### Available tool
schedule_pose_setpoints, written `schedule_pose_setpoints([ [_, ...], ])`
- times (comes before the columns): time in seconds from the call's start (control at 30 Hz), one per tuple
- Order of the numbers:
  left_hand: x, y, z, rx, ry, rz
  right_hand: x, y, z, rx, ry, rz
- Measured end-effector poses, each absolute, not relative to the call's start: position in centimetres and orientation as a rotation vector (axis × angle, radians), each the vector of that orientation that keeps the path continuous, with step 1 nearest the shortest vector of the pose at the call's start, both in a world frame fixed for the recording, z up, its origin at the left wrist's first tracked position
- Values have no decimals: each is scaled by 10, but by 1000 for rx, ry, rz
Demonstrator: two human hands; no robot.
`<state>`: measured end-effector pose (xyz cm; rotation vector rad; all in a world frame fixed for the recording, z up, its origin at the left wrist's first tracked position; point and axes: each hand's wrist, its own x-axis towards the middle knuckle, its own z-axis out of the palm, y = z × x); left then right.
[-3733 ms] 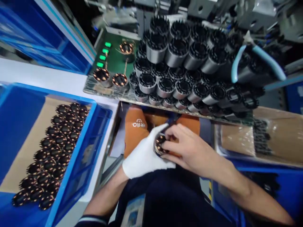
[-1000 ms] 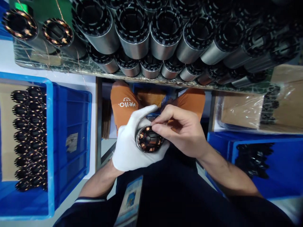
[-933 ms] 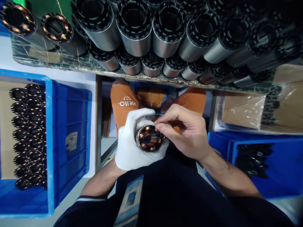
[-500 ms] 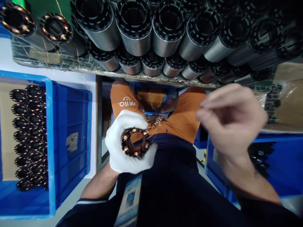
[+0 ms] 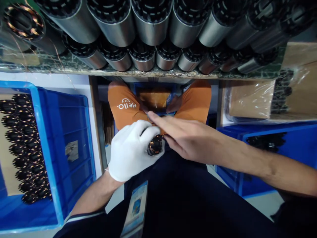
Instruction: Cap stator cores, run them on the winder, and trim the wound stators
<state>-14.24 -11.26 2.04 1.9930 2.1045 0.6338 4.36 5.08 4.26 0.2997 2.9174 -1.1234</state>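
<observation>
My left hand (image 5: 135, 150), in a white glove, is wrapped round a copper-wound motor stator (image 5: 155, 145) above my lap. One end of the stator, with a dark bore and copper at its rim, shows at the glove's thumb side; the glove covers its body. My bare right hand (image 5: 185, 134) reaches in from the right, back upward. Its fingers are stretched out past the far side of the stator, and the thumb lies close to the rim, apart from the fingers. Whether the thumb touches the stator or a wire is hidden.
Steel motor housings (image 5: 152, 31) stand in rows on the bench edge (image 5: 148, 74) ahead. A wound piece (image 5: 24, 21) with loose wires stands far left. Blue crates flank me: the left crate (image 5: 76, 132) holds copper-wound stators (image 5: 27, 148), the right crate (image 5: 292, 158) black parts.
My right hand has come in from the right to the stator, its pinched fingers now straightened. My left hand has turned and tilted the stator, shifting slightly right. The view has shifted a little.
</observation>
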Motion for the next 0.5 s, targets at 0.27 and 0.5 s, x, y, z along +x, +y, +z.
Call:
schedule_pose_setpoints([
  [0.27, -142, -120, 38, 1820, 1865, 1030, 36, 67, 66, 100, 2475, -1539],
  [0.5, -151, -108, 7, 1261, 1492, 1303, 34, 80, 90, -124, 2675, -1557],
])
